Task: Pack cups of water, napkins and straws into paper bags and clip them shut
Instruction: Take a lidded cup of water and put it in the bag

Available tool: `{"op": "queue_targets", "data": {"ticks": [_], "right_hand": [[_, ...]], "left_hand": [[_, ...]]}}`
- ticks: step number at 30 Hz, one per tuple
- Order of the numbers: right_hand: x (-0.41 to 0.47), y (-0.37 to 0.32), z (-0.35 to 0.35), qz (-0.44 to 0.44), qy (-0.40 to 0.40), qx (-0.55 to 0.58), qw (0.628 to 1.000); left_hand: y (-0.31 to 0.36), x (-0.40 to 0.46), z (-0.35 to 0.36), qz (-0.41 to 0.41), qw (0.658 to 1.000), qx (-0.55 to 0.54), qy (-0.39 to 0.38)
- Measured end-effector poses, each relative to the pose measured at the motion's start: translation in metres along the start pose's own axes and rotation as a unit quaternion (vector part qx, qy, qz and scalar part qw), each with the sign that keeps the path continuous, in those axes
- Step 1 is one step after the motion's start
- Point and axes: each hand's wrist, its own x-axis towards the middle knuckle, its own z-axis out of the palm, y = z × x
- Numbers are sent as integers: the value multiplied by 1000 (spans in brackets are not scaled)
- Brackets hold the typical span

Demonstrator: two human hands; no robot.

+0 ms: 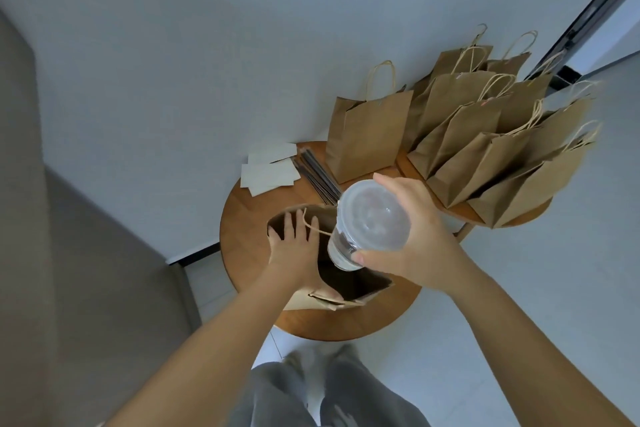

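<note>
Pale wall point(173, 45), light floor point(519, 288) — round wooden table point(249, 253), dark doorframe point(588, 10).

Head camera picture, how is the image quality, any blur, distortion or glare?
Head view: wide-angle distortion bends the wall edges and door frame; the outermost paper bags at right smear softly; light is flat and dim, shadows weak; the cup's lid shows mild glare; the open bag is dark inside.

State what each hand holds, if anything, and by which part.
The right hand grips the clear lidded cup around its upper side, just under the lid. The left hand holds nothing: its straight fingers reach into the open paper bag, spreading its mouth.
</note>
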Motion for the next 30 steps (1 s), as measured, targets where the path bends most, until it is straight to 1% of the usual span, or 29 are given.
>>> {"op": "queue_targets", "data": {"ticks": [2, 4, 8, 12, 15, 17, 19, 22, 26, 28, 30], "right_hand": [[-12, 6, 6, 4, 30, -11, 999], [-22, 15, 10, -13, 62, -43, 997], [-28, 23, 13, 15, 50, -36, 998], [-21, 24, 26, -11, 41, -41, 998], [-13, 24, 45, 7, -5, -36, 999], [-8, 30, 56, 43, -54, -29, 997], [-6, 41, 65, 66, -111, -59, 990], [-5, 61, 73, 68, -185, -172, 965], [0, 74, 82, 99, -237, -270, 928], [7, 73, 91, 123, -268, -304, 906], [15, 72, 101, 166, -298, -303, 890]], "left_hand": [[1, 3, 1, -11, 1000, -18, -6], [1, 5, 1, -20, 999, -33, -12], [3, 9, 4, -15, 999, -36, -2], [6, 8, 5, 5, 1000, -14, 2], [3, 5, 2, -2, 1000, 21, -4], [-2, 3, 0, -6, 999, 46, -3], [-7, 1, -2, -2, 999, 53, -2], [-14, -2, -4, 3, 998, 62, -2], [-14, -4, -2, 9, 999, 51, -1], [-8, -5, 0, 19, 999, 45, 1], [-4, -6, 2, 24, 999, 43, 1]]}}
